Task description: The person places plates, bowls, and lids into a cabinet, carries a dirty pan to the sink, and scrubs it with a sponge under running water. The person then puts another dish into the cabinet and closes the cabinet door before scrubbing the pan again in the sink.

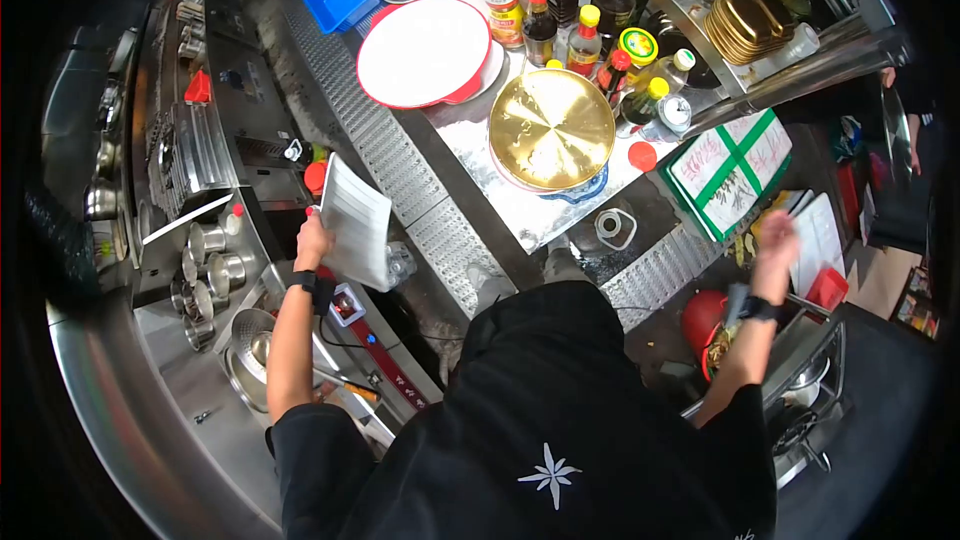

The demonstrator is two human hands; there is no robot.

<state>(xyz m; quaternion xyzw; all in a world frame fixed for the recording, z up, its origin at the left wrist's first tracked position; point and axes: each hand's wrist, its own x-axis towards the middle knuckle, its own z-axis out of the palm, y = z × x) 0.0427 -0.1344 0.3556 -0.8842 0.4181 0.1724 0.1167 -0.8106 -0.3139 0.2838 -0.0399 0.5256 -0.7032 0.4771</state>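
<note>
My left hand (314,242) is closed on the edge of a white rectangular panel (355,225), held tilted at my left side; whether it is a lid or a shallow tray I cannot tell. Red-capped containers (315,178) stand just behind it. Out to my right is my right hand (774,245), raised and smeared by motion, so its fingers do not show clearly. Near that hand are white sheets or boards (818,245) and a red bin (706,325) with scraps in it. Each wrist wears a black band.
Ahead, a steel table (520,210) bears a gold round tray (552,130), a red-rimmed white tray (425,52) and several sauce bottles (583,40). A green-taped white box (730,170) is at right. Steel pots (208,240) line the left counter. Another person's hand (888,78) shows far right.
</note>
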